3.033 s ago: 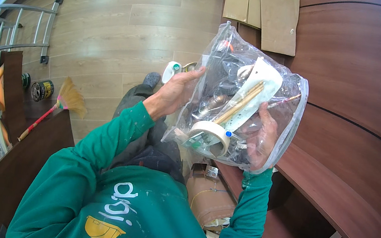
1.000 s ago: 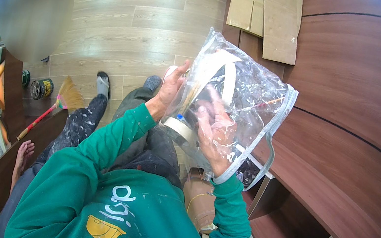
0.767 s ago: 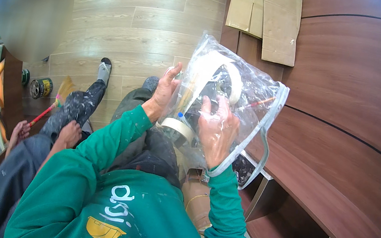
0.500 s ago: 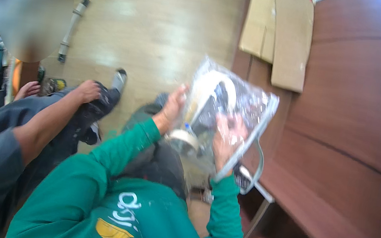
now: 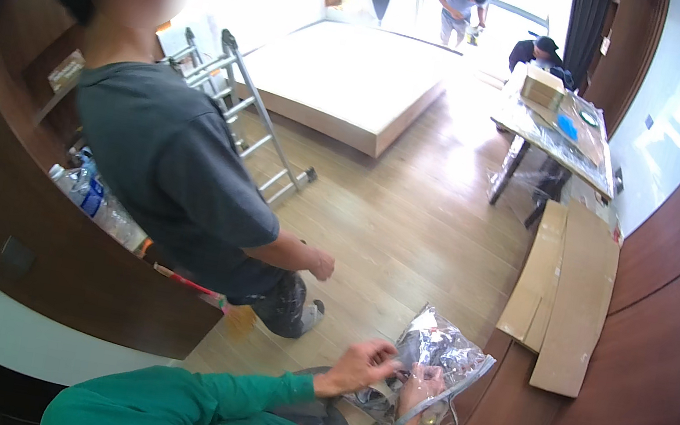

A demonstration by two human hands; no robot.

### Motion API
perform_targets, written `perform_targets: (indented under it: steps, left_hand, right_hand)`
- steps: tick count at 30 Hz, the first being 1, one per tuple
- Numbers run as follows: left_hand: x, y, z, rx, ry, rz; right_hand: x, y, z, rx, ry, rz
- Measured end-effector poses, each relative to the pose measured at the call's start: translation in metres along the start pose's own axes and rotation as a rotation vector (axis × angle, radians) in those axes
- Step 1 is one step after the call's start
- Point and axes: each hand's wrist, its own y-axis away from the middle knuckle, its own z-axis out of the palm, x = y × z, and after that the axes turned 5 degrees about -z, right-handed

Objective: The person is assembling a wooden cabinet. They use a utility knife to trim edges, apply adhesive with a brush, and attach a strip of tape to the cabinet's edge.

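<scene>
A clear zip-edged plastic bag (image 5: pixel 448 347) hangs in front of me at the lower middle, crumpled and shiny. Dark contents show dimly through it; their kind is hard to make out. My right hand (image 5: pixel 421 388) grips the bag near its pale edging, partly behind the glossy plastic. Beside the bag's left side is my left hand (image 5: pixel 360 367), its fingers half bent and apart, the tips close to the plastic. Whether those tips touch it I cannot tell.
Close on my left stands a person in a grey shirt (image 5: pixel 162 158), near an aluminium ladder (image 5: pixel 253 114). Flat cardboard (image 5: pixel 578 312) leans at right by brown panels. Beyond are a bed platform (image 5: pixel 334 78), a cluttered worktable (image 5: pixel 586 149) and two more people.
The view has lifted toward the room. My left hand has come off the bag's side, while my right hand keeps its hold. The person at left now stands upright in view.
</scene>
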Motion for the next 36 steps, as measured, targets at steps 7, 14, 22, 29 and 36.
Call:
perform_targets:
  steps: [7, 14, 22, 29, 36]
  left_hand:
    - [0.05, -0.008, 0.033, 0.031, -0.695, 0.611]
    - [-0.007, -0.064, 0.058, -0.161, -0.684, 0.421]
    - [-0.061, -0.124, 0.05, -0.324, -0.532, 0.35]
    - [-0.12, -0.191, 0.061, -0.43, -0.51, 0.336]
    - [-0.154, -0.267, 0.095, -0.51, -0.558, 0.321]
  right_hand:
    - [0.071, -0.01, 0.038, 0.038, 0.145, -0.1]
    - [0.157, -0.028, 0.045, 0.069, 0.175, -0.06]
    - [0.226, -0.049, 0.066, 0.153, 0.213, 0.107]
    - [0.161, -0.071, 0.067, 0.319, 0.312, 0.471]
    - [0.162, -0.088, 0.066, 0.526, 0.264, 0.337]
